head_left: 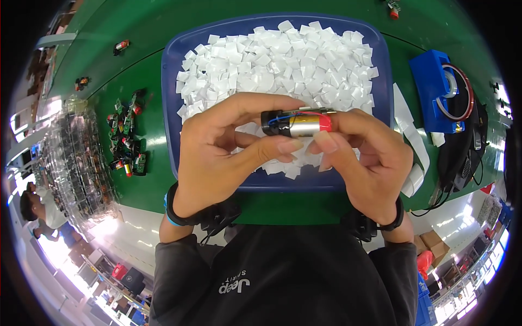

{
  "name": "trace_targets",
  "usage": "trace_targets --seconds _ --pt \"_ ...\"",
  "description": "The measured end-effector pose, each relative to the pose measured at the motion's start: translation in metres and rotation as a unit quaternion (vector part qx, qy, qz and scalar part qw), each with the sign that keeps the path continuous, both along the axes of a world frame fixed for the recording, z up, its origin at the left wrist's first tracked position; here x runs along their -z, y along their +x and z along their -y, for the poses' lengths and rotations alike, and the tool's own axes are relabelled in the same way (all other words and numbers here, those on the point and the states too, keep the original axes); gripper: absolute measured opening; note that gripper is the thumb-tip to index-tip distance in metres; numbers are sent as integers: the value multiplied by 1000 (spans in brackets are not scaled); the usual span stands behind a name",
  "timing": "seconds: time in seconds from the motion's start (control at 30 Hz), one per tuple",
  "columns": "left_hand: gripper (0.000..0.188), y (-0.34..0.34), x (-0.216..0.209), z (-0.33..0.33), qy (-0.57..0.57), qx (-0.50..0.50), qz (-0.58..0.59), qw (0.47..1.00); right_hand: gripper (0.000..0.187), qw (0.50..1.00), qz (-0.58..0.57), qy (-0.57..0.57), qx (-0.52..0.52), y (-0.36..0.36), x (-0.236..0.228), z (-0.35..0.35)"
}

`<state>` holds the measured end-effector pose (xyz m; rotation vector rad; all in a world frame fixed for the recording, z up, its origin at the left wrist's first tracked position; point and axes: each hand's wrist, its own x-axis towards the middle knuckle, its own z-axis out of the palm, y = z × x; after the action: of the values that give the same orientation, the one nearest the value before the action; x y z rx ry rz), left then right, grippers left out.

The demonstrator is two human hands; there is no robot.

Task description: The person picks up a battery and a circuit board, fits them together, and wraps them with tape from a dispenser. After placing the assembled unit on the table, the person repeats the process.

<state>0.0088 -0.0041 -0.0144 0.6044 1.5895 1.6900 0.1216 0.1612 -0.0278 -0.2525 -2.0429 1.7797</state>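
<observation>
The battery assembly (pixel 307 127) is pinched at opposite ends by the left hand (pixel 212 149) and right hand (pixel 378 160), above the blue tray (pixel 169 108). Its middle is left uncovered, presumably for steadiness and visibility.

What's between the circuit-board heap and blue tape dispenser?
The head view shows a blue tray of white squares, the left hand and right hand holding a wired silver cylinder above it, then a white strip.
</observation>
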Motion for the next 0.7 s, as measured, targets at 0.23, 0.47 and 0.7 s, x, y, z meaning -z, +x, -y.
trace_targets --seconds 0.23,0.47,0.7 --pt "39 1 1 1 -15 4 -179 984 16 977 95 -190 -4 2 -8 4" --pt "37 2 0 -1 -7 11 -206 978 18 993 92 -69 -27 3 -3 -4" --pt "29 -14 -17 5 -41 87 230 968 29 960 -99 254 -70 -9 -8 -15"
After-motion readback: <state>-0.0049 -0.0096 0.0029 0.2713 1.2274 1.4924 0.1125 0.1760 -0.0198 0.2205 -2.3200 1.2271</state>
